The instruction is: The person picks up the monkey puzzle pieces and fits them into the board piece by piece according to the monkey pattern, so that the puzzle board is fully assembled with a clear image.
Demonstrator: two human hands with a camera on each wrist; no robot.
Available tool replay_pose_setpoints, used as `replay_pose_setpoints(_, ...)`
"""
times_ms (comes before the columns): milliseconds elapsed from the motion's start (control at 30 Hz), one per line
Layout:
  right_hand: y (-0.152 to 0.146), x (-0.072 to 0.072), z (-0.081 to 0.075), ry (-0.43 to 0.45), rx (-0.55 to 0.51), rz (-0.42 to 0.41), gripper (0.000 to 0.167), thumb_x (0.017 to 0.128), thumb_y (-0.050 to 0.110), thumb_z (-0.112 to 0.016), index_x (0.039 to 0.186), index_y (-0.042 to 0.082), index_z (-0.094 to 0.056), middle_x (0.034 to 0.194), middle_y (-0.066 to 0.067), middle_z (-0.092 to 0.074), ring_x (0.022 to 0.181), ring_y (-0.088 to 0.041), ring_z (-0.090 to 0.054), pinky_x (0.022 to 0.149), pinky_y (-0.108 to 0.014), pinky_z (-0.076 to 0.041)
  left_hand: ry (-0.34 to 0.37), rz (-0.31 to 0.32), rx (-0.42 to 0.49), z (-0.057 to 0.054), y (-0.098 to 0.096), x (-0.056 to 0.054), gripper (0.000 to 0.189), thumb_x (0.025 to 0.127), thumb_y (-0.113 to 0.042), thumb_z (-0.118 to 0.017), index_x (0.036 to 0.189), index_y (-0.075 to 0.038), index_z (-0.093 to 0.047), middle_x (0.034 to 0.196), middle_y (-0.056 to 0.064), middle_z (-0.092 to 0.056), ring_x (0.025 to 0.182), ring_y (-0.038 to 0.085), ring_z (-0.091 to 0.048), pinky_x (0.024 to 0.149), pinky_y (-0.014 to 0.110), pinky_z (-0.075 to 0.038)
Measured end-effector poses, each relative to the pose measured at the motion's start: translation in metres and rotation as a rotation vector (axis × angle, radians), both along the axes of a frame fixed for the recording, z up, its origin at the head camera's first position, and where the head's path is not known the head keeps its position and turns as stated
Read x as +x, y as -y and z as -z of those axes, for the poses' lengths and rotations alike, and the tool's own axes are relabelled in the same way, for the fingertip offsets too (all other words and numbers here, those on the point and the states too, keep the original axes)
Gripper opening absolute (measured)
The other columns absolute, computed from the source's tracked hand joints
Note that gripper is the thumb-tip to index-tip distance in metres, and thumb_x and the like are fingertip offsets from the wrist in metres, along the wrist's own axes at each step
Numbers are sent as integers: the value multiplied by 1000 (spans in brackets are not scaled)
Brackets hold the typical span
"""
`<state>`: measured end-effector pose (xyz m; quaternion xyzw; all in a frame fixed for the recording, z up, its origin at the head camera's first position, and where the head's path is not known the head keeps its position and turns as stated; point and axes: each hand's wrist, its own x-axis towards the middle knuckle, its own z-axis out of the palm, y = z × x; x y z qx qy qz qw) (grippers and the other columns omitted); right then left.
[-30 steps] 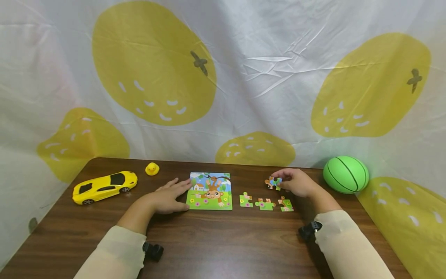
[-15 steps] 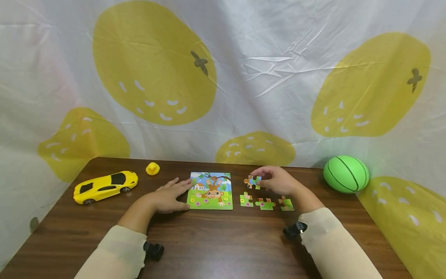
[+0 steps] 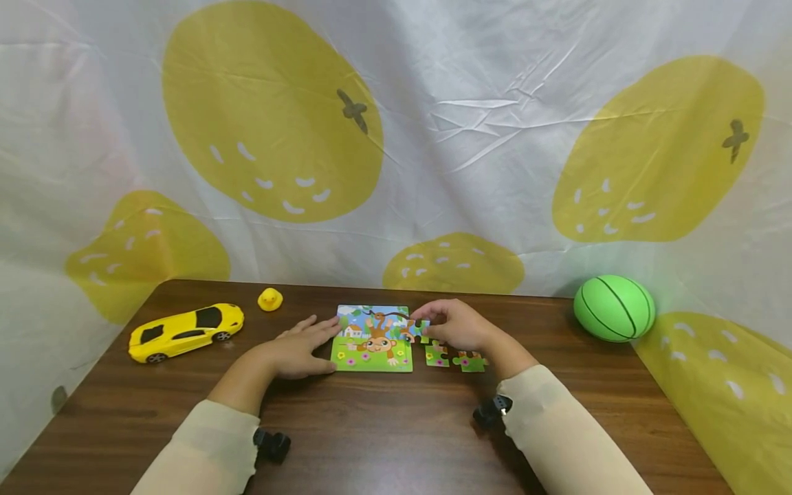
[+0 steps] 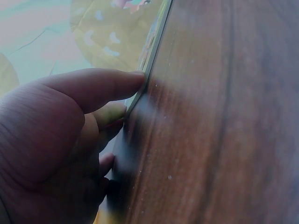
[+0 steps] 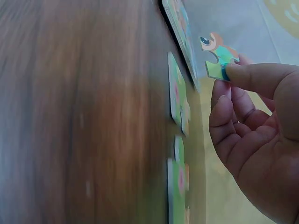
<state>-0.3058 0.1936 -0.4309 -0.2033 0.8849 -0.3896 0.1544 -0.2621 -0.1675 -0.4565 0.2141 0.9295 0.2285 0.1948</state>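
A square picture puzzle (image 3: 370, 352) with a monkey design lies on the wooden table. My left hand (image 3: 302, 352) rests at its left side with fingers extended, the thumb touching the near left corner. Between thumb and fingers, my right hand (image 3: 459, 328) pinches a loose puzzle piece (image 5: 218, 52), raised off the table in the right wrist view. In the head view that piece overlaps the puzzle's right edge. Below the right hand lie a green puzzle piece with a yellow flower (image 3: 436, 357) and another with a pink flower (image 3: 473, 363).
A yellow toy car (image 3: 185, 333) and a small yellow rubber duck (image 3: 269, 300) stand at the left on the table (image 3: 383, 426). At the back right sits a green ball (image 3: 614, 309). Behind the table hangs a white curtain (image 3: 458, 158) with yellow fruit prints.
My right hand has carried the pinched puzzle piece leftward to the puzzle's right edge. The rightmost loose piece is now hidden by the right hand or wrist. My left hand has stayed put.
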Motion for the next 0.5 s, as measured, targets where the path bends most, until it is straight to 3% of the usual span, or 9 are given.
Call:
replay_pose_setpoints(233,21,-3,3,-24,12,-44,28,101,11,-71,127,19,-77,111,-5,-74,70,-13,-56,60,-28,-49,-4,-26,-2,10,2,-5,90,96,-54,-69,171,-28,-28,182,-7,-16,171,37,-3,130,75,-9)
replay_pose_setpoints(400,34,-4,4,-26,42,-51,29,100,9,-72,127,17,-77,103,-3,-72,65,-12,-53,57,-27,-46,-8,-17,-10,4,0,-2,88,97,-50,-69,171,-23,-29,182,-2,-18,169,41,-6,129,77,-11)
replay_pose_setpoints(500,39,-7,5,-51,61,-53,28,99,8,-73,126,17,-78,103,-3,-72,73,-12,-58,64,-28,-51,-4,-10,-7,1,0,-1,87,99,-50,-68,171,-22,-29,182,0,-18,169,43,-6,129,77,-10)
